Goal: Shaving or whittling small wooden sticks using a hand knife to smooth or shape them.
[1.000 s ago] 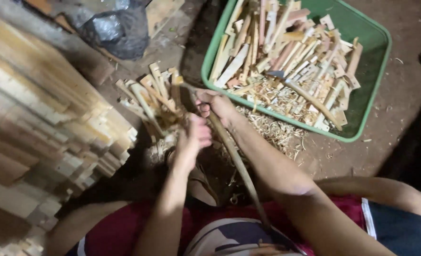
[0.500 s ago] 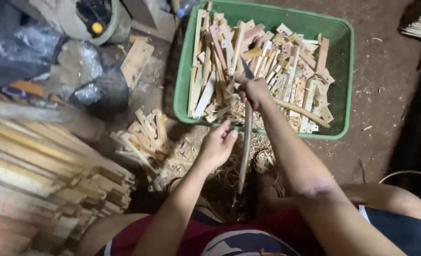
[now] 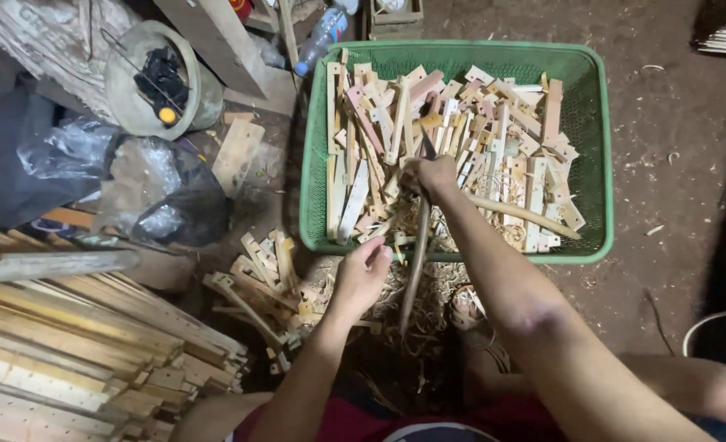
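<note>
At the near left lies a stack of long pale wooden slats (image 3: 68,344), its right ends stepping down toward a small loose heap of short notched wood offcuts (image 3: 257,282) on the dirt floor. Far left sit crumpled plastic bags (image 3: 146,192) and a round grey bucket (image 3: 154,82), crowding that side. The left hand (image 3: 361,274) hovers just near of the near rim of the green plastic mesh basket (image 3: 453,255), fingers loosely curled and apart, holding nothing that can be made out. A long thin wooden stick (image 3: 416,254) crosses that rim; the right hand (image 3: 432,173) is clamped around its far end over the pale wood pieces (image 3: 461,139) filling the basket. Right of the basket is bare brown earth floor (image 3: 674,205), the roomiest stretch
</note>
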